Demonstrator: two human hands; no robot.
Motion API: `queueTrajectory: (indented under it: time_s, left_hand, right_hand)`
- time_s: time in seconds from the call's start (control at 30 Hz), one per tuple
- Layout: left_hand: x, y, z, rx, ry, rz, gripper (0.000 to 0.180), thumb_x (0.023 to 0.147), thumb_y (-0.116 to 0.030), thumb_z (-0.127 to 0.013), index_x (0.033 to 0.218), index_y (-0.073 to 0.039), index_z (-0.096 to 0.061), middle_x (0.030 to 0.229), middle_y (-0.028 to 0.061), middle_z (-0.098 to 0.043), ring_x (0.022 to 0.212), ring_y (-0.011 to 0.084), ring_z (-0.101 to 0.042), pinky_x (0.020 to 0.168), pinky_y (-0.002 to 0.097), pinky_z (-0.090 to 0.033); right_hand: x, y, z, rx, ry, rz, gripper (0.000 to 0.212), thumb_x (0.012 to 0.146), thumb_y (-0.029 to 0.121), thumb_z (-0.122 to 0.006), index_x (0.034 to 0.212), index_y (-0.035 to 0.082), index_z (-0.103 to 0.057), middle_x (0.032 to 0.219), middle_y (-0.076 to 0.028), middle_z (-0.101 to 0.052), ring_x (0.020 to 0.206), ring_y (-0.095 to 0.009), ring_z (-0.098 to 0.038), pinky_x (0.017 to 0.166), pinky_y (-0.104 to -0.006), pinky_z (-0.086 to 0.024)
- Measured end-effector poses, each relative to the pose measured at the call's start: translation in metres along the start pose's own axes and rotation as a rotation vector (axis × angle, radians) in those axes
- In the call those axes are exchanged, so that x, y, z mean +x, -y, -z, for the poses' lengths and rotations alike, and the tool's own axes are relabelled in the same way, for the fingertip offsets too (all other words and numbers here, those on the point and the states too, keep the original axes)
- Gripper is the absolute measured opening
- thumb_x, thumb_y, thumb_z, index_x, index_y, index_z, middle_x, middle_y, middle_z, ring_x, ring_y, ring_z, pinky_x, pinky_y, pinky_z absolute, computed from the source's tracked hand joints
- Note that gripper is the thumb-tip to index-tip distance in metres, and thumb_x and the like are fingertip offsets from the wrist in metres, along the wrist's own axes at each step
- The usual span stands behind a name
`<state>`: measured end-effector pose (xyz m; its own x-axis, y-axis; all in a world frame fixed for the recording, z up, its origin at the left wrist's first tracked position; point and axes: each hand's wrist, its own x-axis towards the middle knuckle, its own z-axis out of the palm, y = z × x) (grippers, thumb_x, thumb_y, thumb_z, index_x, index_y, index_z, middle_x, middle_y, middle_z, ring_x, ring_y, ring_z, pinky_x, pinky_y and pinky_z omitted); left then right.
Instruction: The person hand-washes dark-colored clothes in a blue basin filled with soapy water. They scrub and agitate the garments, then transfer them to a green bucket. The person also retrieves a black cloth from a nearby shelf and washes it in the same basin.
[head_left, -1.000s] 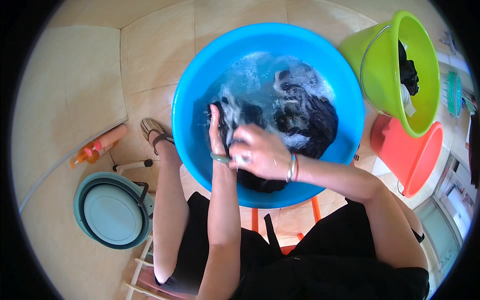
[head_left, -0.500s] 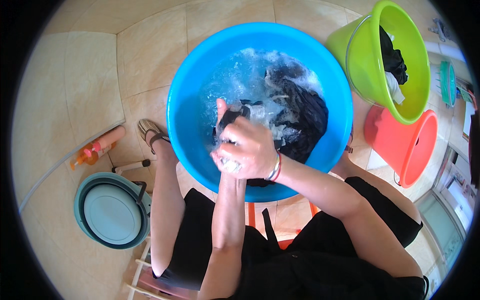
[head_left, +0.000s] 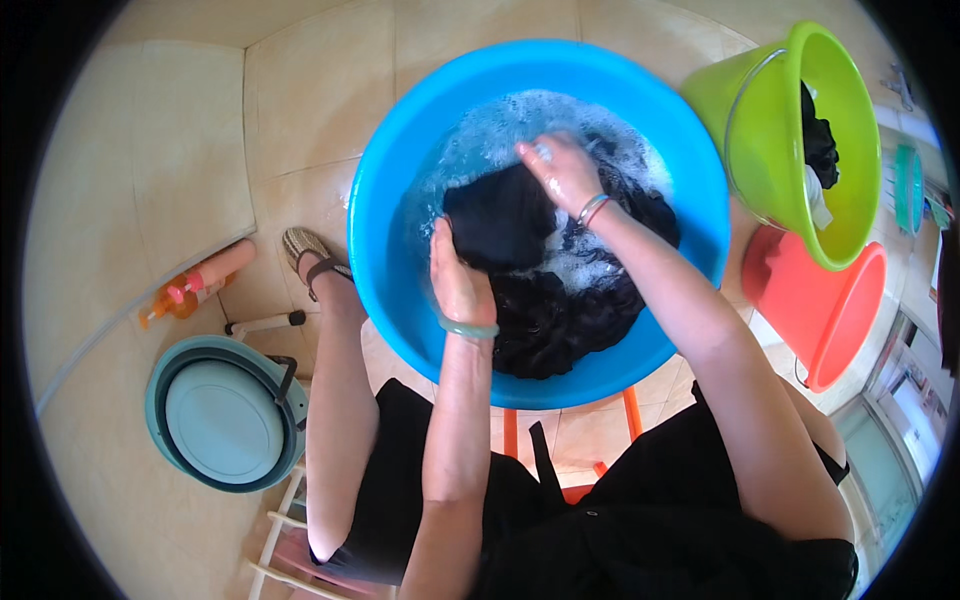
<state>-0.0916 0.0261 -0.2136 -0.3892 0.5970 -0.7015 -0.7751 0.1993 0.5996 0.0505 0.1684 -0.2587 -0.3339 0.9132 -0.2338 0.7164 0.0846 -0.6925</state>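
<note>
A wide blue basin [head_left: 385, 130] holds foamy water and dark laundry. Between my hands a piece of black cloth [head_left: 497, 218] is spread out above the suds. My left hand [head_left: 462, 285], a pale green bangle at its wrist, grips the cloth's lower left edge with the thumb up; its other fingers are partly hidden by the cloth. At the upper right edge my right hand [head_left: 567, 178] is closed on the same cloth, with foam on its fingers. More wet black clothes [head_left: 560, 330] lie in the water below and to the right.
To the right stand a lime green bucket [head_left: 740, 130] with black and white cloth inside and a red bucket [head_left: 785, 290]. On the left are a teal folding basin [head_left: 225, 415], orange-pink bottles [head_left: 205, 280] by the wall and a white rack [head_left: 275, 530].
My hands were pressed together around bunched cloth over the basin's near left part. They have moved apart, the right one up and to the right, and the black cloth is now spread between them.
</note>
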Motion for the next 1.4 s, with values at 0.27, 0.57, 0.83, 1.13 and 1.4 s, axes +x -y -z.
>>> queueTrajectory:
  time_s: [0.27, 0.57, 0.83, 1.13, 1.4]
  left_hand:
    - [0.01, -0.005, 0.007, 0.139, -0.074, 0.207, 0.102, 0.084, -0.072, -0.053, 0.156, -0.021, -0.001, 0.161, 0.0128, 0.002, 0.148, 0.0339, 0.005, 0.111, 0.0655, -0.018]
    - [0.015, -0.007, -0.014, -0.147, 0.293, 0.201, 0.078, 0.092, -0.068, -0.041, 0.145, -0.011, -0.039, 0.143, 0.0112, -0.045, 0.131, 0.0279, -0.042, 0.108, 0.0457, -0.035]
    - [-0.018, 0.017, -0.003, -0.493, 0.544, 0.247, 0.044, 0.101, -0.038, -0.046, 0.135, -0.01, -0.049, 0.117, 0.0087, -0.063, 0.101, 0.0194, -0.063, 0.087, 0.035, -0.053]
    - [-0.022, 0.035, -0.017, -0.439, 0.434, 0.171, 0.04, 0.099, -0.037, -0.047, 0.128, -0.01, -0.054, 0.115, 0.008, -0.064, 0.101, 0.0205, -0.063, 0.088, 0.0365, -0.052]
    - [-0.083, 0.017, -0.06, -0.243, -0.052, 0.275, 0.046, 0.097, -0.043, -0.047, 0.124, -0.007, -0.057, 0.123, 0.0065, -0.062, 0.111, 0.0244, -0.06, 0.098, 0.0402, -0.048]
  right_hand:
    - [-0.009, -0.026, -0.028, -0.575, 0.14, 0.361, 0.048, 0.082, 0.012, -0.063, 0.129, 0.01, -0.052, 0.123, -0.016, -0.051, 0.114, -0.035, -0.052, 0.096, -0.0474, -0.046]
    - [-0.083, 0.079, 0.014, 0.243, 0.216, 0.527, 0.03, 0.077, 0.033, -0.074, 0.092, 0.01, -0.062, 0.096, -0.01, -0.052, 0.088, -0.028, -0.055, 0.075, -0.0388, -0.049]
    - [-0.146, 0.127, 0.051, 0.051, 0.086, 0.736, 0.025, 0.069, 0.039, -0.073, 0.077, 0.017, -0.064, 0.103, 0.0, -0.052, 0.095, -0.02, -0.049, 0.072, -0.0375, -0.042]
    - [-0.118, 0.132, 0.057, 0.231, -0.279, 0.641, 0.023, 0.067, 0.015, -0.077, 0.063, 0.011, -0.055, 0.074, -0.003, -0.052, 0.062, -0.02, -0.057, 0.051, -0.0325, -0.048]
    - [-0.079, 0.054, 0.053, 0.035, -0.316, 0.18, 0.009, 0.078, 0.017, -0.066, 0.075, 0.009, -0.063, 0.078, -0.011, -0.063, 0.07, -0.034, -0.064, 0.059, -0.043, -0.051]
